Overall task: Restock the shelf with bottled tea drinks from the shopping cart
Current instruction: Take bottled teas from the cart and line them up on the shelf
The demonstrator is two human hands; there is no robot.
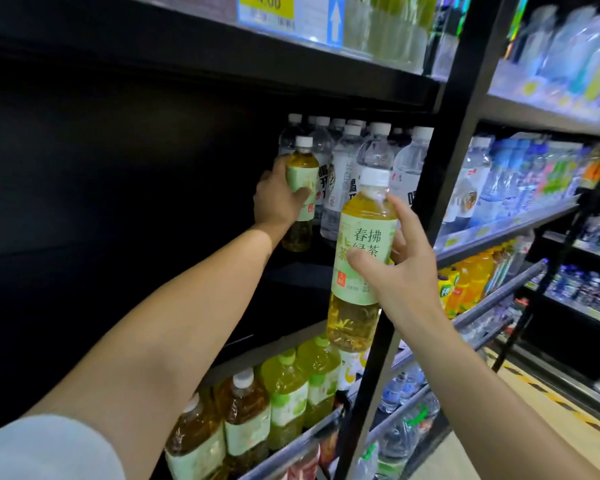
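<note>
Left hand point(278, 199): fingers wrapped round a tea bottle point(300, 192), held at the dark shelf point(302, 268) just beside the water bottles point(357, 168).
Right hand point(400, 268): thumb and fingers curled round a second tea bottle point(361, 251), held upright in front of the shelf post point(430, 188).
Contact: whether the first bottle's base rests on the shelf cannot be told.
Stock: more tea in the shopping cart point(291, 455) (lower centre).
Risk: early release could tip the bottle into the water row; the right bottle could strike the post.
</note>
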